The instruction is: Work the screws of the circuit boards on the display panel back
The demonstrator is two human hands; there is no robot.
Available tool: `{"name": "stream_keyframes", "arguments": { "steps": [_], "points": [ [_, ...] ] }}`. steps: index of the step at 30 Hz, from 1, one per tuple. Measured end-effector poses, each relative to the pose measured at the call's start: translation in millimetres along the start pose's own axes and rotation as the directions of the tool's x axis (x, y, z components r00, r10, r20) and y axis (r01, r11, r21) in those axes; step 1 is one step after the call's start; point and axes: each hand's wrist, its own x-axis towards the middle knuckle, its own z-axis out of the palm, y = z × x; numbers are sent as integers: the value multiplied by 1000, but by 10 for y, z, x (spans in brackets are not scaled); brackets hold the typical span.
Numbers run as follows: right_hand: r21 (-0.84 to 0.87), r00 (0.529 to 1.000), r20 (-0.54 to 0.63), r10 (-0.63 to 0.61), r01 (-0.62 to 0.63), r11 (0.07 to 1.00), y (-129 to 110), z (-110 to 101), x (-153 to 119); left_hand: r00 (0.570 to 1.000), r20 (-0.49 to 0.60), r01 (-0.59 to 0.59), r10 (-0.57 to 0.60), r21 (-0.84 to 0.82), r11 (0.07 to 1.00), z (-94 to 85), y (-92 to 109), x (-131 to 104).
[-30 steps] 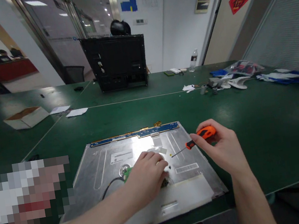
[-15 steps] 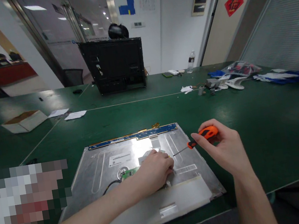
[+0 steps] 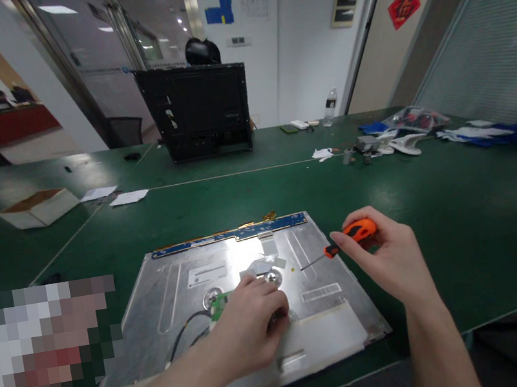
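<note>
A flat metal display panel (image 3: 172,299) lies back side up on the green table in front of me. My left hand (image 3: 258,314) is over its middle, fingers curled downward; what they grip, if anything, is hidden. Partly under that hand is a small green circuit board (image 3: 218,306), with a dark cable (image 3: 178,340) running off to the left. Strips of tape (image 3: 277,262) and a round metal mount (image 3: 273,277) show beyond my fingers. My right hand (image 3: 388,251) grips an orange and black screwdriver (image 3: 361,229), its tip just above or on the panel's right part.
A blue circuit strip (image 3: 230,234) runs along the panel's far edge. Farther back stand a black monitor housing (image 3: 201,111), an open carton (image 3: 40,211) and a water bottle (image 3: 330,107). Bags and gloves (image 3: 407,142) lie at the right rear. A blurred-out patch covers the left.
My left hand has moved left and toward me, uncovering the round mount and tape. The cable beside the circuit board has shifted. My right hand and the screwdriver have barely moved.
</note>
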Motion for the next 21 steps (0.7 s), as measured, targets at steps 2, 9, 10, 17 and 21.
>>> {"name": "stream_keyframes", "arguments": {
  "steps": [2,9,10,17,21],
  "points": [
    [0,1000,16,-11,11,1000,-15,16,-4,1000,-12,3,-3,42,999,62,9,-20],
    [-2,998,46,-40,41,999,-64,101,-15,997,-72,-6,16,145,989,182,-12,-69],
    [4,998,53,-43,43,999,-67,112,-14,997,-72,-8,20,159,987,190,-14,-74],
    [-16,996,68,-59,61,998,-94,138,-9,997,-59,-32,46,220,975,203,-12,-109],
    [-11,996,69,-56,56,998,-109,131,-10,997,-56,-49,60,175,983,169,-14,-130]
  ]
}}
